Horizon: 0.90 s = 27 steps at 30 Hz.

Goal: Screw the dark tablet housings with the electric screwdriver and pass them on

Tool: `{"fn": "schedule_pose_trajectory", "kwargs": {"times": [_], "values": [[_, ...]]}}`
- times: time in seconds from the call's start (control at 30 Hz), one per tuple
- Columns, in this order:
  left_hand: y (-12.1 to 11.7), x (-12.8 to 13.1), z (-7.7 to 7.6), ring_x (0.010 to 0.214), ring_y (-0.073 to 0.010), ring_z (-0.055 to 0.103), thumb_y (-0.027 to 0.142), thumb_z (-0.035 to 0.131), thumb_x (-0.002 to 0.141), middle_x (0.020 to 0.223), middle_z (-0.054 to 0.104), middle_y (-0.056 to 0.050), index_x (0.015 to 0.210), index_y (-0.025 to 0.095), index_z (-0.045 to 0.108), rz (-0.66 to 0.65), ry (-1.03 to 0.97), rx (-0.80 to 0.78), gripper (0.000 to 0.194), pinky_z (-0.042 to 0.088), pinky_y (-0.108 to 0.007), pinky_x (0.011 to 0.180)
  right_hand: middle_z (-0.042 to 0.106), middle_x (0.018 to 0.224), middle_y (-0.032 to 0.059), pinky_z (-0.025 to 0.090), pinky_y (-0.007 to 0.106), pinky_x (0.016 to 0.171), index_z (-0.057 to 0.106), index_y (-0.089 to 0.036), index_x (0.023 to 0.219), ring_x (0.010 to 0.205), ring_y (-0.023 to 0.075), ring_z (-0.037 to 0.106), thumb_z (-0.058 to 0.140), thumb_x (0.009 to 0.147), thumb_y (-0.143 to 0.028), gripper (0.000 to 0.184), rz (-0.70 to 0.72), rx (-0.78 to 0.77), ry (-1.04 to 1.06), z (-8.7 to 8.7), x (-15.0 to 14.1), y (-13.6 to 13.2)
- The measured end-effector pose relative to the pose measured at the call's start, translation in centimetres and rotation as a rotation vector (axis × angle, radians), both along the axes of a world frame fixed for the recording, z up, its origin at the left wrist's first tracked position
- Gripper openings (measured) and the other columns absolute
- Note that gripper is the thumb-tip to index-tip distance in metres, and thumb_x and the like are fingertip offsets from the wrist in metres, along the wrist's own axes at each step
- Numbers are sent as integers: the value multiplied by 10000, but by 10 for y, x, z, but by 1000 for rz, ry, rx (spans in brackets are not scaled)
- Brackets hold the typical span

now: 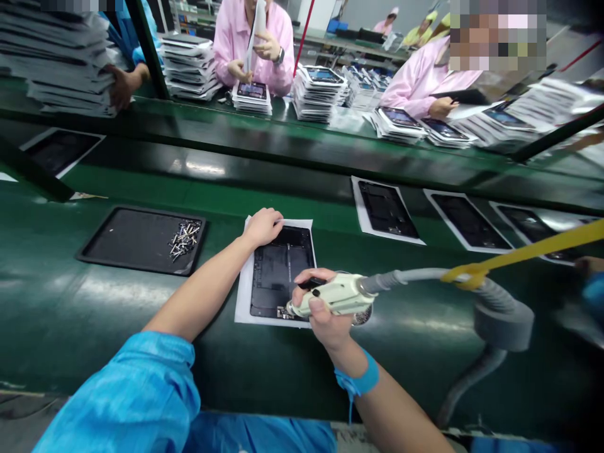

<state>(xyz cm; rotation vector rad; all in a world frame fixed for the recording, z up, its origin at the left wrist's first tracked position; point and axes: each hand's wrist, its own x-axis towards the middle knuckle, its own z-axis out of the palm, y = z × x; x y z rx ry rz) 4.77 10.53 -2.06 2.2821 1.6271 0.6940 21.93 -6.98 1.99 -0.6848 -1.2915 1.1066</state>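
Bench (117, 314): green, bearing white sheet (243, 302)
Panel (274, 270): black, on the sheet, straight ahead between the hands; long axis runs near to far
Tool (342, 294): corded, tip at the panel's near end, contact unclear
Right hand (330, 324): wrapped round tool, nearer that end
Left hand (263, 228): fingers laid over far left corner, clasping nothing visible

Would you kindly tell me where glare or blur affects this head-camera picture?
Head view: whitish glare on the green table, just below the black tray; same head view: the upper-left stack looks smeared, while the pale tool is comparatively sharp.
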Motion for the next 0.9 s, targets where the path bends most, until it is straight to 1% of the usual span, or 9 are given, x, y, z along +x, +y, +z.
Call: {"fn": "schedule_pose_trajectory", "kwargs": {"times": [0.2,0.37,0.43,0.5,0.57,0.63,0.7,0.8,0.9], "values": [[-2,2,1,1032,-263,635,272,535,1000,1036,730,-95,1062,178,759,9,-6,-22,251,503,-379,939,658,974,17,537,250,495,619,-265,1159,569,106,647,730,920,-362,281,23,7,6,-1,-1,0],[-2,2,1,1020,-254,637,264,545,992,1029,726,-86,1062,192,753,14,-6,-6,231,502,-370,938,650,923,0,550,256,549,640,-270,1138,600,105,628,754,902,-304,263,51,11,-1,-9,-3,-1],[-3,0,7,1050,-262,635,269,563,983,1080,720,-98,1116,190,741,61,2,37,236,497,-379,962,654,925,-3,551,253,545,634,-278,1137,604,106,628,761,896,-292,273,51,9,5,-12,-5,-1],[-8,-5,19,1102,-274,631,291,560,989,1161,707,-118,1171,184,724,157,20,94,267,489,-389,988,663,934,-3,547,246,516,621,-282,1131,588,104,623,759,897,-303,273,52,-14,14,-12,-6,0],[-22,-15,34,1099,-284,650,353,524,1013,1154,712,-132,1138,181,731,259,80,72,297,500,-389,966,674,935,0,535,239,469,606,-278,1118,557,103,612,752,901,-343,270,48,-44,27,-7,-4,3],[-44,-27,50,1022,-311,690,479,502,1013,1038,736,-148,1013,177,757,316,215,-95,395,525,-397,889,682,947,5,521,235,426,597,-272,1106,534,104,607,742,901,-387,276,0,-43,55,3,3,7],[-73,-39,60,955,-358,718,635,515,961,937,747,-177,903,171,770,315,384,-310,532,538,-417,819,680,958,6,516,237,407,598,-267,1099,525,107,614,734,898,-408,281,-99,-10,97,13,15,12],[-118,-46,63,971,-417,731,755,532,888,935,759,-222,895,166,775,285,539,-472,637,540,-441,801,677,939,11,534,253,433,621,-242,1078,520,112,631,756,877,-390,284,-254,48,138,21,36,20],[-151,-38,57,986,-413,741,670,513,940,979,767,-231,1005,177,752,301,541,-490,552,534,-439,804,688,911,22,547,265,463,645,-219,1052,521,118,640,772,873,-363,262,-334,75,126,19,51,27]]}}
